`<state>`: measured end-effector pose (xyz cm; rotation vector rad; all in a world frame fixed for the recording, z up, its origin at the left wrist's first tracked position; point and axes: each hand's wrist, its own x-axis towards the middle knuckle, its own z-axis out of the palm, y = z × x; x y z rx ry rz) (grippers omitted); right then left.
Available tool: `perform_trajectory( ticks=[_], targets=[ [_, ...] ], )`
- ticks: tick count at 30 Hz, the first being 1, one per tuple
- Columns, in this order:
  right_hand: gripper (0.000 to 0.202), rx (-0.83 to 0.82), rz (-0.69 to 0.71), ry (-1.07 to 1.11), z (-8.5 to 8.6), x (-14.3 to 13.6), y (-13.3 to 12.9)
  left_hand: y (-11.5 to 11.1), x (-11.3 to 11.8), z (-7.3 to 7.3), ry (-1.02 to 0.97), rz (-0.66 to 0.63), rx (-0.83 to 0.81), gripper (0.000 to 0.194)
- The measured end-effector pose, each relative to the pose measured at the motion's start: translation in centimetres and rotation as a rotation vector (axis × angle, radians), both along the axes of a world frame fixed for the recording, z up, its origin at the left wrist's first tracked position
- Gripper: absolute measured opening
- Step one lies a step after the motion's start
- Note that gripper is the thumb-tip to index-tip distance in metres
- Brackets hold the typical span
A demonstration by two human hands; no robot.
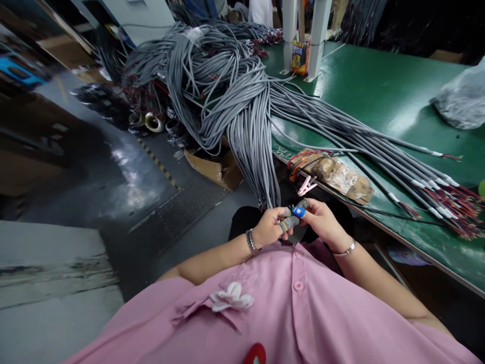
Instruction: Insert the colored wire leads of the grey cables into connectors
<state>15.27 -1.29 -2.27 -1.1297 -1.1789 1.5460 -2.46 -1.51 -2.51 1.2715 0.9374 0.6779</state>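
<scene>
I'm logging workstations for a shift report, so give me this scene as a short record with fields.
Left hand: fingers closed, grey wraps on them
Right hand: at the left hand, blue wrap on thumb
Between hands: fine wires; exact grip too small to tell
Grey cables: heaped ahead, one bundle hanging down towards the hands
Green table: ahead and to the right
Near its front edge: brown block, pink clip

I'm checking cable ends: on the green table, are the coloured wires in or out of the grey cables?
Out: the coloured wires spread beyond the white bands on the grey cables.
</scene>
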Motion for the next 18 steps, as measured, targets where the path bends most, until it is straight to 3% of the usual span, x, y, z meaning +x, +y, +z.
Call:
perform_trajectory(
  ticks=[13, 18],
  targets=[
    [0.026, 0.029, -0.118, 0.062, -0.3, -0.5, -1.0, -0.2, 0.1, -0.5, -0.084, 0.224, 0.007, 0.042],
    [0.027, 0.01, -0.111, 0.075, 0.0, -0.5, -0.8, -0.2, 0.3, -0.1, -0.058, 0.219, -0.013, 0.042]
  ],
)
